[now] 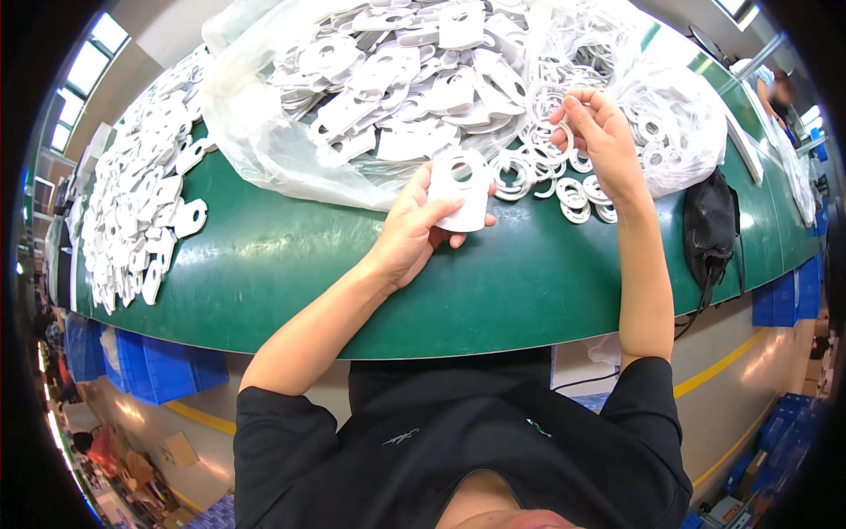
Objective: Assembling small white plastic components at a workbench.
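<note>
My left hand [407,231] grips a flat white plastic plate [460,210] with a round hole toward its far end. The thumb lies on top and the fingertips show past its right edge. Farther right and higher, my right hand [606,141] pinches a thin white ring [567,139] between thumb and fingers. It hovers over a heap of white rings [573,57], partly inside clear plastic. Several loose rings [575,212] lie on the green table below that hand. Straight beyond my left hand, similar white plates [397,79] are heaped on a clear plastic bag [256,145].
A second spread of white plates [141,203] covers the table's left end. At the right lies a black mesh pouch [710,225] with a cord over the front edge of the table [529,309]. Blue bins [159,366] stand below the left end; a person [774,95] is at far right.
</note>
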Available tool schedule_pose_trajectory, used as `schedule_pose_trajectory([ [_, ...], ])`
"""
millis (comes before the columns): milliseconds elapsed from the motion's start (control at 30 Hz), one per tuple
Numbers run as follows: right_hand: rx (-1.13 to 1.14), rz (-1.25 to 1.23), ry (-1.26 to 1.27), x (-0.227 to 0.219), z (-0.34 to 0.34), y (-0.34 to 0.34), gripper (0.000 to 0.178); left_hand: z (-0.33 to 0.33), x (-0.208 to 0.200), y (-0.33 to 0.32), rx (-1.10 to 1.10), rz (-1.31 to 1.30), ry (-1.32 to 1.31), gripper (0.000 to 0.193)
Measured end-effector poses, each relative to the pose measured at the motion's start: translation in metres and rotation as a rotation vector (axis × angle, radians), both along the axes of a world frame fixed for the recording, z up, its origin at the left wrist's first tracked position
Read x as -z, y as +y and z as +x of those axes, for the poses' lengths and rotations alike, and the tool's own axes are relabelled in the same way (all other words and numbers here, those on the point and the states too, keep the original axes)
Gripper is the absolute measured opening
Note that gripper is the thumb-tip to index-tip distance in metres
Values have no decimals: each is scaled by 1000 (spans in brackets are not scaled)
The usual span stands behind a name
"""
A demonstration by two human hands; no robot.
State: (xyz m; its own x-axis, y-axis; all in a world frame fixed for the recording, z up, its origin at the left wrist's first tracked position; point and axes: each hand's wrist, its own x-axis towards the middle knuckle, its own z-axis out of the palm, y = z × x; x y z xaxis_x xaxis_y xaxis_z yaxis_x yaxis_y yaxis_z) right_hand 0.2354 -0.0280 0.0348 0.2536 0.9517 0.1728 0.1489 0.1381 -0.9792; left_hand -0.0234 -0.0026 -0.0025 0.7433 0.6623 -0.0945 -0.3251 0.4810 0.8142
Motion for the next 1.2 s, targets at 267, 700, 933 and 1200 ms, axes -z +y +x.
schedule_pose_trajectory([
  [267,-355,-197,273,6,-49,-8,18,5,-2,-4,-236,66,58,50],
  [700,-306,-64,252,20,-62,-3,14,-1,-5,5,-156,28,122,43],
  [933,-232,-144,271,20,-63,-5,16,2,-10,-2,-227,101,188,45],
  [1200,-250,-98,200,18,-68,-6,16,1,-4,-3,-102,70,276,49],
])
